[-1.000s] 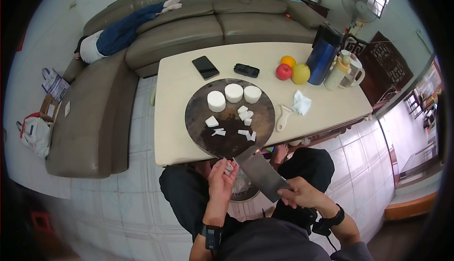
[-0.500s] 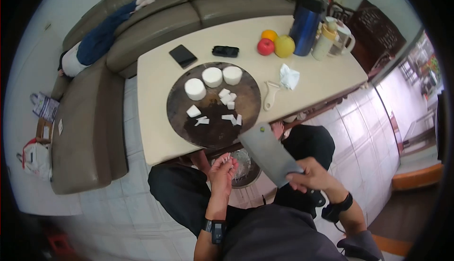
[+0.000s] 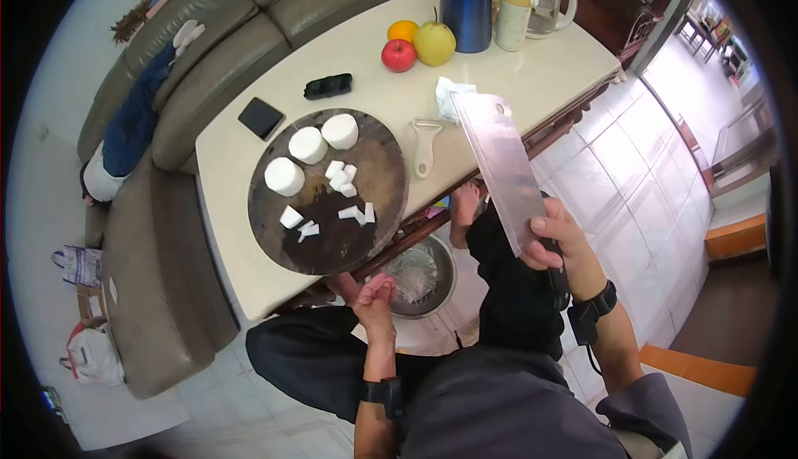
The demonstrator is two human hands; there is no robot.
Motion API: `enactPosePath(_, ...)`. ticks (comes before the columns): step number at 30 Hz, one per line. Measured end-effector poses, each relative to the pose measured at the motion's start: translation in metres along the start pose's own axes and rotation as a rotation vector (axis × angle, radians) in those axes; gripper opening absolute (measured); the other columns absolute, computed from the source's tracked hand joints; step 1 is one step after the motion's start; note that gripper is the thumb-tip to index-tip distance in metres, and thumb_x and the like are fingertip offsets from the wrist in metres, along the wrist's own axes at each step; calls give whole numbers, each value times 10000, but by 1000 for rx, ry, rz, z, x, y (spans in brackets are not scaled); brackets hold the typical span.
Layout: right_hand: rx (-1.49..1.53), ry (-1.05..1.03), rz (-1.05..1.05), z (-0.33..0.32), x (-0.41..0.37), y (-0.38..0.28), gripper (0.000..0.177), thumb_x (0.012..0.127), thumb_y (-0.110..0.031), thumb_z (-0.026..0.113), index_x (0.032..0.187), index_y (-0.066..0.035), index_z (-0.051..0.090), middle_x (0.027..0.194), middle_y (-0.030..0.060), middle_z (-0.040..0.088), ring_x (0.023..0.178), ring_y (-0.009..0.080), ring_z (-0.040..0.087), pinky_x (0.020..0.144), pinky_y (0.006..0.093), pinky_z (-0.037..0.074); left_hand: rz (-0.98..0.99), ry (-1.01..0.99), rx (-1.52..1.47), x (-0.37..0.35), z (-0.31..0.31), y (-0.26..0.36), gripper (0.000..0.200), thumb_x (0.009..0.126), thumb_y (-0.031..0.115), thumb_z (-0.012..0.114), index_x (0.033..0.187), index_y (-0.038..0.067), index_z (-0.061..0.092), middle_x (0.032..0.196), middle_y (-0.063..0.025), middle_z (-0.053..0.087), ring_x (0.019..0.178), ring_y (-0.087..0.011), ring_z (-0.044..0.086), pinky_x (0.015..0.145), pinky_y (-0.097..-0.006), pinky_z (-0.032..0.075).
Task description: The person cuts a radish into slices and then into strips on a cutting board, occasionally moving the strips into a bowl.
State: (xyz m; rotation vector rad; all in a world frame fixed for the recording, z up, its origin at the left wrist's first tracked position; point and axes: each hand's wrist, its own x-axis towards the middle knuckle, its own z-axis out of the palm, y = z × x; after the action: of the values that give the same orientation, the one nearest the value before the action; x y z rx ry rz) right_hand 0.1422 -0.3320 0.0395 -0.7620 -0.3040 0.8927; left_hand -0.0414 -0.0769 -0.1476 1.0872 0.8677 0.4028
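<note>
My right hand (image 3: 557, 233) grips a broad cleaver (image 3: 503, 168), its blade raised beyond the table's front edge. My left hand (image 3: 376, 299) is closed, palm up, beside a metal bowl (image 3: 445, 280) on the floor; what its fingers hold is too small to name. On the table lies a round dark cutting board (image 3: 320, 247). Three thick white cylinders, one of them at the left (image 3: 284, 176), stand on its far part. Small white chunks (image 3: 342, 177) sit near its middle, with thinner white pieces (image 3: 308, 230) closer to me.
A peeler (image 3: 425, 147) and crumpled tissue (image 3: 449, 98) lie right of the board. Behind are a phone (image 3: 261, 118), a black case (image 3: 328, 86), a red apple (image 3: 398, 55), other fruit, a blue flask (image 3: 465, 6) and a bottle (image 3: 514, 14). A person lies on the sofa (image 3: 166, 293).
The view has turned, shifting the table and board leftward. My right hand has raised the cleaver, its blade now more upright. My left hand stays low beside the bowl.
</note>
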Motion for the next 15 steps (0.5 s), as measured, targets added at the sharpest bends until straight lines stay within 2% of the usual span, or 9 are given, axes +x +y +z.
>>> enactPosePath(2,26,3,-7,0,0,2,256,927,-143,601,1029,91,590,579,83,549,345,68,406,341,225,307,73,8,17,-3,7,7,226,893,3,643,1117,-23,645,911,-91,700,751,-149,664,666,-248,552)
enactPosePath(5,-11,-1,43,-2,-1,3,242,920,-134,608,977,100,600,590,97,563,347,71,413,331,229,306,113,-10,134,-13,22,39,181,877,13,679,1056,-15,670,880,-79,696,695,-125,647,622,-235,540)
enactPosePath(7,-8,-20,46,-4,0,2,236,913,-129,612,933,106,606,602,110,574,349,72,412,326,228,304,147,-10,186,-24,33,73,169,873,23,694,1035,-18,676,862,-65,690,682,-106,633,620,-229,528)
enactPosePath(10,-2,-49,56,-8,0,2,233,905,-121,614,927,111,603,602,113,573,347,72,407,329,226,308,417,23,245,-31,42,124,143,879,-3,679,1022,-9,689,810,-26,669,673,-82,597,613,-213,485)
enactPosePath(13,35,-26,32,-2,-1,-1,226,897,-112,617,931,111,603,603,115,576,344,71,404,331,225,313,724,163,685,-11,29,161,170,879,6,649,1046,2,681,914,-70,669,767,-149,623,689,-276,501)
enactPosePath(15,35,32,26,2,-2,-3,221,893,-105,615,935,111,603,605,118,579,343,69,401,334,222,320,824,154,886,10,18,178,201,876,14,645,1074,-22,662,975,-99,652,818,-173,625,747,-297,509)
